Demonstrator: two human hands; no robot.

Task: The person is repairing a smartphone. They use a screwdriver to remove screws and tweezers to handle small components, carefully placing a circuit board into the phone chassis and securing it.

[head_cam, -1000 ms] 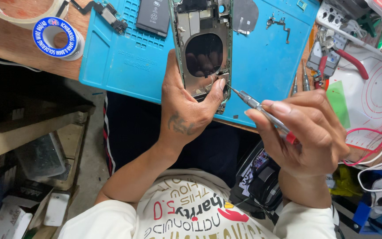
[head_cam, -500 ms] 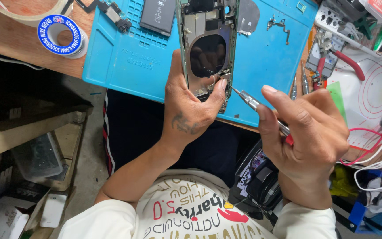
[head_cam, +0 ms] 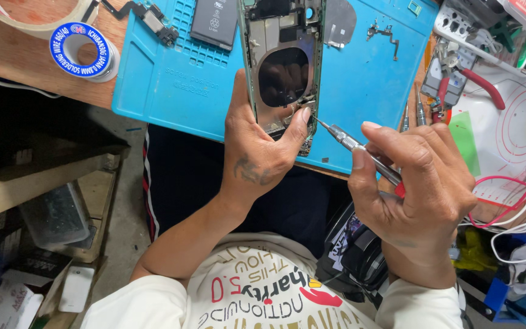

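Head view: opened phone housing [head_cam: 284, 67] is held upright over the blue mat [head_cam: 178, 85] on the desk [head_cam: 25, 52], left hand [head_cam: 257, 152] clamped round its lower end. Right hand [head_cam: 415, 189] is closed on a screwdriver [head_cam: 354, 146]; since a second ago its tip has been brought against the housing's lower corner, so a screw there appears engaged
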